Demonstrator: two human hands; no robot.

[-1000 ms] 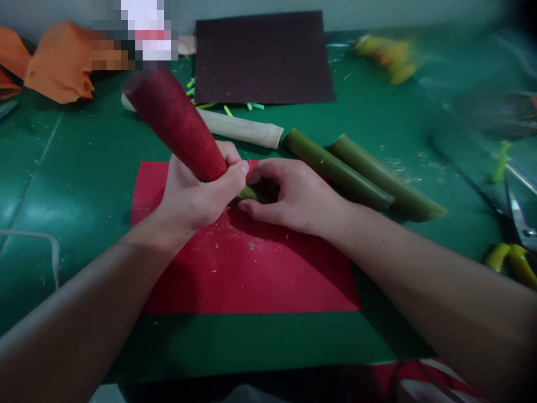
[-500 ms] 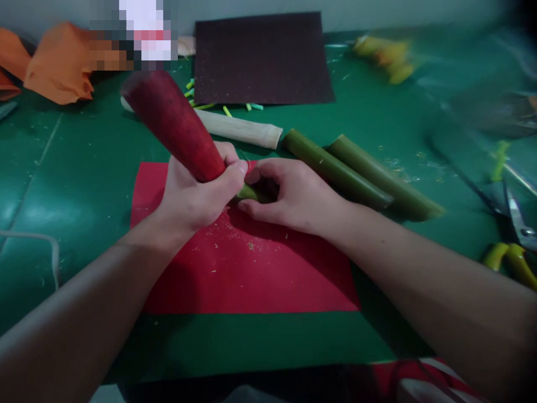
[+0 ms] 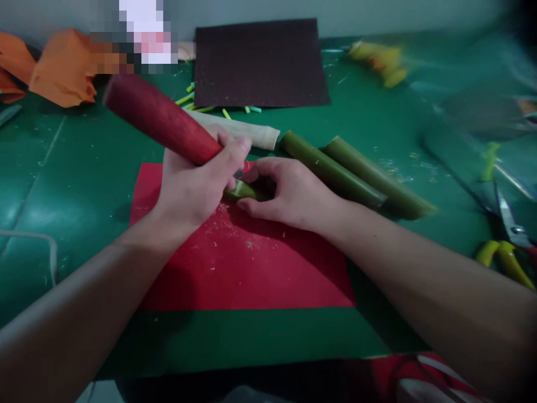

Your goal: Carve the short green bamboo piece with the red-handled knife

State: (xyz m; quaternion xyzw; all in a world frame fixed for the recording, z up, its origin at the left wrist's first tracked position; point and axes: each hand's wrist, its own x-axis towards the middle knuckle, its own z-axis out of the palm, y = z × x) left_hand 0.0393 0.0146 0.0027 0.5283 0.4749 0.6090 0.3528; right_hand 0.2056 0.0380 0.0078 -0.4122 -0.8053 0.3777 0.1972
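Note:
My left hand (image 3: 197,182) is wrapped round the thick red wooden handle (image 3: 168,120) of a carving tool. The handle slants up to the left; a small bit of grey metal shows by my fingers, and the rest of its working end is hidden. A short green bamboo piece (image 3: 242,190) lies on a red sheet (image 3: 251,274), its right end covered by my right hand (image 3: 291,187). Thumb and fingers of that hand grip the piece from both sides. Pale shavings (image 3: 249,244) are scattered over the sheet in front of my hands.
Two green bamboo lengths (image 3: 335,170) lie to the right, and a pale bamboo piece (image 3: 251,131) behind my hands. Farther back is a dark sheet (image 3: 260,64). Yellow-handled scissors (image 3: 505,257) are at the right, orange paper (image 3: 62,70) at the back left.
The red handle has tipped lower to the left as my left hand turned, and my left thumb has risen. More of the green bamboo piece shows. My right hand has barely moved.

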